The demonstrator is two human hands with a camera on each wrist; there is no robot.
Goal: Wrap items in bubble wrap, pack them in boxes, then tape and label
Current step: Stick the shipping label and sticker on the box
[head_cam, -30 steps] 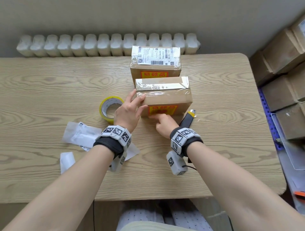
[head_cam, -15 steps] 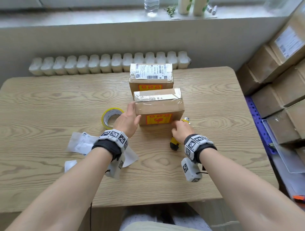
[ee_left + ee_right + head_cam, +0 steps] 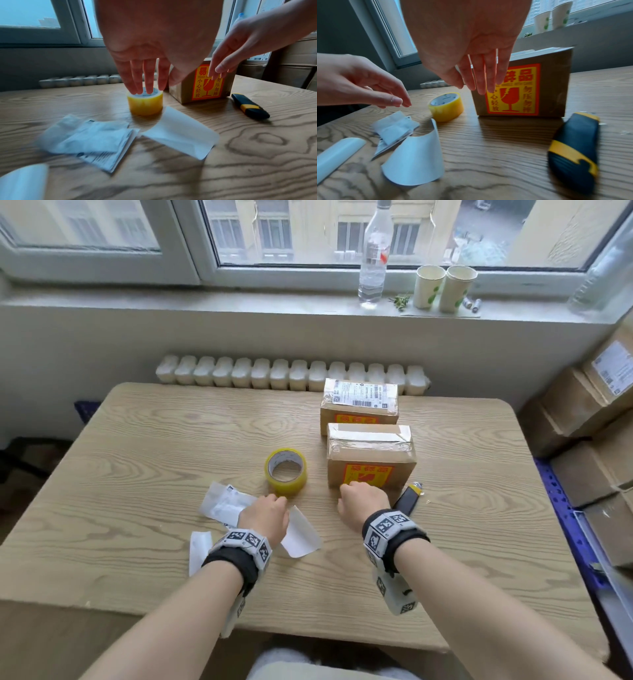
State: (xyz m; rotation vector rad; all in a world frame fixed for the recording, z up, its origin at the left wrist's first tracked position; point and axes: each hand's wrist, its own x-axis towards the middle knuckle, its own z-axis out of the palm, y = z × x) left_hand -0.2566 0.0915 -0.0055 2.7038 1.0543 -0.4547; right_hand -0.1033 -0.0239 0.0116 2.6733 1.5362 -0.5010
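- Hovering with relaxed, straight fingers and holding nothing, the left hand [image 3: 265,517] is hanging over the label sheets [image 3: 227,505], just at 6 o'clock of the tape roll [image 3: 285,471].
- Reaching with loose, empty fingers, the right hand [image 3: 363,501] is nearing the front of the taped box [image 3: 371,455] on the bench [image 3: 137,474].
- Lying at 5 o'clock of that box is the utility knife [image 3: 409,497].

A pale wood-grain counter [image 3: 137,474] carries it all: a taped cardboard box [image 3: 371,455] with a red-and-yellow fragile sticker stands right in front of a second box [image 3: 359,405] bearing a shipping label. To its left sits a yellow tape roll [image 3: 285,472], with loose white label papers [image 3: 226,503] nearer the front edge. A black-and-yellow utility knife [image 3: 407,498] lies just beside the near box's right corner.
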